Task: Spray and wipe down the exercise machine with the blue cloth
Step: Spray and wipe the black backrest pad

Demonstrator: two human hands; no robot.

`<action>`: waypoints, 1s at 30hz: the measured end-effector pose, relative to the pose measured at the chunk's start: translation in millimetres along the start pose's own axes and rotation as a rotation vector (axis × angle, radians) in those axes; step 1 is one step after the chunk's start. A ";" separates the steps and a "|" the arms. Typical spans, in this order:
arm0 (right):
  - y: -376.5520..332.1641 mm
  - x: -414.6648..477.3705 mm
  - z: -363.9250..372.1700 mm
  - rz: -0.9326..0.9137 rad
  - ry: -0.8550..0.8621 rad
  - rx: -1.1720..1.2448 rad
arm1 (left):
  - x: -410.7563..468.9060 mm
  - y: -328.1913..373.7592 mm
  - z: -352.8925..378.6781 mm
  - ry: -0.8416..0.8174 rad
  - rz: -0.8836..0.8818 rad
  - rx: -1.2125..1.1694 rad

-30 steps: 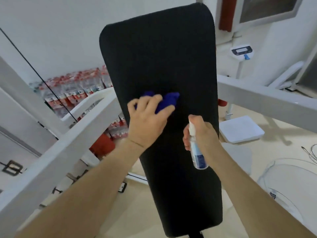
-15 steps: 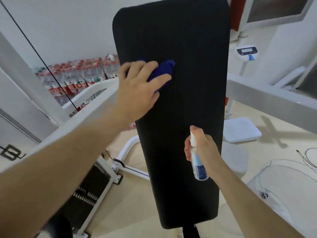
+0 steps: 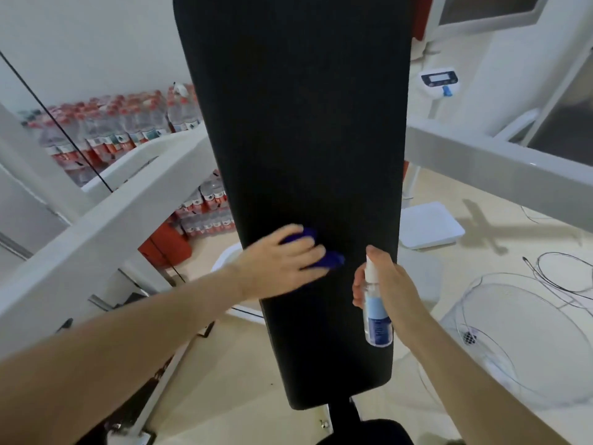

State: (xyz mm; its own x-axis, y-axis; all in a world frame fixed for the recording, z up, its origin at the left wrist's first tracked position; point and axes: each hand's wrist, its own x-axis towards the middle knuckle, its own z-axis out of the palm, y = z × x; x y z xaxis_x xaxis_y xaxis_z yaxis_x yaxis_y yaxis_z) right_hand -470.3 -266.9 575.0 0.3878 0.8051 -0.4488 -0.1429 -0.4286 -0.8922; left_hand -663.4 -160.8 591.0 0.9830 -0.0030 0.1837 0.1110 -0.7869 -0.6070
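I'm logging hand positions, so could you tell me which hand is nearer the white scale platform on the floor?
Right. The right hand holds the spray bottle beside the platform; the left hand is across the pad.

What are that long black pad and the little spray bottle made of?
Black pad: looks like matte, finely textured vinyl or fabric upholstery over padding; no shine. Spray bottle: apparently clear plastic, since pale liquid shows through, with a white nozzle and blue label.
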 end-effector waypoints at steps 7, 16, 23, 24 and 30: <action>6.7 6.3 -21.3 0.046 0.146 0.178 | 99.5 -57.2 -18.6 0.138 -0.380 0.116; 3.3 14.4 -50.2 0.003 0.149 0.122 | 82.0 -3.5 -1.6 -0.222 0.147 0.020; -15.9 11.8 -64.5 0.051 0.205 0.158 | 123.7 -38.3 -18.2 0.058 -0.367 0.056; -20.4 11.4 -64.1 0.067 0.205 0.174 | 125.6 -29.0 -12.7 0.063 -0.370 0.037; -27.6 0.2 -60.7 0.073 0.164 0.270 | 123.1 46.4 17.7 -0.282 -0.010 -0.110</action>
State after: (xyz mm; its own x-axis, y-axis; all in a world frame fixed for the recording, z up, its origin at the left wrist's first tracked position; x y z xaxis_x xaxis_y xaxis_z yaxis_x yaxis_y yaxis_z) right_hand -411.0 -279.8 602.7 0.5058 0.6903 -0.5173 -0.4039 -0.3404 -0.8491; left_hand -534.6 -186.8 571.8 0.9856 0.1639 -0.0419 0.1191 -0.8482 -0.5161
